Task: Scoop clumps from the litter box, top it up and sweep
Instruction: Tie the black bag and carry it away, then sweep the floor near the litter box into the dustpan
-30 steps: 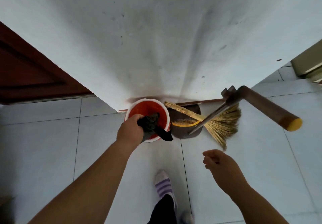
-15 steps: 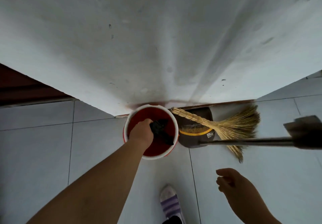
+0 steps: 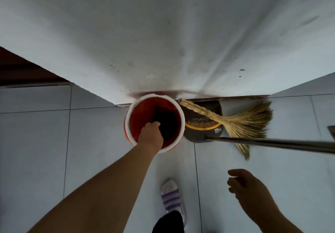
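Left hand (image 3: 151,136): reaching down into the bucket (image 3: 127,124). Fingers point into it and are hidden behind the knuckles, so I can't tell if they're gripping anything. Directly below them is a black bag (image 3: 166,122), touching or nearly touching the hand.

Right hand (image 3: 248,187): hanging free over the floor (image 3: 90,133), fingers loosely curled, holding nothing.

Containers:
- Bucket is red with a white rim, standing upright against the wall (image 3: 163,33). The only thing visible inside is the black bag, and its contents aren't visible.
- Dustpan (image 3: 201,133) stands just beside the bucket on the right, its long handle (image 3: 272,144) running out of frame to the right. No visible debris in it.

Broom (image 3: 248,120) lies across the dustpan, stub end touching the bucket rim, bristles fanned to the right.

Litter box: not in view.

Progress, my read:
- This looks like the waste-disposal end of scooping, with the bag going in the bin.
- No way to confirm the top-up from here.
- Sweeping hasn't started, since broom and dustpan are parked and neither hand is on them. The right hand is nearest, so it's the likely grab.
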### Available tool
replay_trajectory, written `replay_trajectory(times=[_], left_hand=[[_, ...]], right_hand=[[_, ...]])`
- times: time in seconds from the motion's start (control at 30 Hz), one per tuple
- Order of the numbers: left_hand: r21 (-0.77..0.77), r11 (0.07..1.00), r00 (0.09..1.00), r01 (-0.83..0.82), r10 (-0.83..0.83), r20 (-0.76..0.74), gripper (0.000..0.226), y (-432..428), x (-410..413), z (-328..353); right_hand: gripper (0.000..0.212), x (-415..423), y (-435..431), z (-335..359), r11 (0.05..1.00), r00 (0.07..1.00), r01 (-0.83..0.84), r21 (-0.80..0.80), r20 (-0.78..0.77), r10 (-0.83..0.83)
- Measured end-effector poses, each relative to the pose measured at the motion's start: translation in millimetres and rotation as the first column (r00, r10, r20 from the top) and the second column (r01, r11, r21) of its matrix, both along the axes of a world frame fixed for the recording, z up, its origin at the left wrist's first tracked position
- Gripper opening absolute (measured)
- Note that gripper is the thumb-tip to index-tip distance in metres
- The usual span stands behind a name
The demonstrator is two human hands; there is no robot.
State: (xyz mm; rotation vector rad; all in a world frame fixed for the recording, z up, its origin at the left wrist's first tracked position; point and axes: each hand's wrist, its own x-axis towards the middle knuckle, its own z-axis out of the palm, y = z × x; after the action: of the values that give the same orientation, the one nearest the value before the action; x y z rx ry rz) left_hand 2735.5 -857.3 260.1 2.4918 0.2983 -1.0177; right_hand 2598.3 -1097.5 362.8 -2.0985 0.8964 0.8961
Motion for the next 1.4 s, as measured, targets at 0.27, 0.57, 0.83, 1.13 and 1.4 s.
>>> replay_trajectory(times=[0.27,0.57,0.83,1.13,1.4], left_hand=[[-0.091,0.972,0.973,-0.219,0.209,-0.102,0.038,-13.1,-51.9,30.6],[-0.213,0.926,0.945,-0.313,0.325,0.023,0.038,-107.3,-95.6,122.0],[-0.298,0.863,0.854,-0.408,0.476,0.211,0.054,-231.3,-152.8,183.7],[-0.538,0.632,0.652,-0.558,0.735,0.187,0.046,-283.1,-130.9,194.3],[-0.444,0.540,0.576,-0.715,0.815,0.065,0.061,-295.0,-113.7,159.0]], right_hand=[[0.018,-0.3,-28.5,18.4,0.998,0.999,0.027,0.048,-0.024,-0.026],[0.018,-4.5,-114.6,52.0,0.985,0.994,-0.112,0.134,0.031,0.109],[0.011,-1.7,-219.9,85.8,0.939,0.967,-0.251,0.235,0.107,0.232],[0.010,27.8,-256.9,70.4,0.933,0.980,-0.196,0.303,0.050,0.190],[0.012,75.4,-248.9,35.1,0.902,0.956,-0.288,0.321,0.040,0.291]])
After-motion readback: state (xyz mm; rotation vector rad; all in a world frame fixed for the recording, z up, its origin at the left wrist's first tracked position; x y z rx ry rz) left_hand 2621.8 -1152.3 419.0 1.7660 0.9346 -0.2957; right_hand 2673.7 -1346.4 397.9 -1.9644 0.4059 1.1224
